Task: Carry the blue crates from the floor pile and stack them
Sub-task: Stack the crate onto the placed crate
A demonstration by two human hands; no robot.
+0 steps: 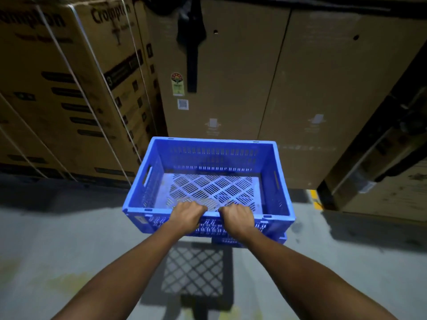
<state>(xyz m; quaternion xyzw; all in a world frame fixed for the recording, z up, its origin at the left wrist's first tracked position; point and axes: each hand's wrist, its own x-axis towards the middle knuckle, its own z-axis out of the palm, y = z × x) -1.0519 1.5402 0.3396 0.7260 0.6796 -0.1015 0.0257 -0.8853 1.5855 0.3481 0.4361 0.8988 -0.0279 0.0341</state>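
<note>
Fig. Carrying stage, head view. The blue perforated plastic crate [208, 158] hangs straight ahead of me, clear of the grey concrete floor [57, 239]. I judge it airborne from the lattice shadow [193, 271] it throws on the floor beneath and nearer to me. Its long axis runs left to right, and its open top faces up with nothing inside.

My left hand [187, 218] and right hand [238, 219] sit side by side at the middle of the near long wall. The fingers [198, 209] of each are curled over the rim and gripping it; the thumbs are hidden. Both hands are equally near, so the whole body of the crate lies on the far side of my grip, and I expect the far edge to want to dip. The slotted handle openings in the short left wall [147, 176] and the short right wall [276, 179] are unused.

A sliver of blue shows under the near right corner [249, 241]; I cannot tell whether it is a second crate or this one's base.

Surroundings: strapped brown cardboard cartons with printed lettering [57, 88] stand far left. Tall plain brown cartons [231, 88] stand directly beyond the crate, with a black strap [193, 54] hanging down their face. More boxes [381, 181] stand at the right, beside a yellow floor marking [314, 199]. These cartons close off the way ahead. Neither the floor pile nor the stack is in view, so which way to turn is undecided
</note>
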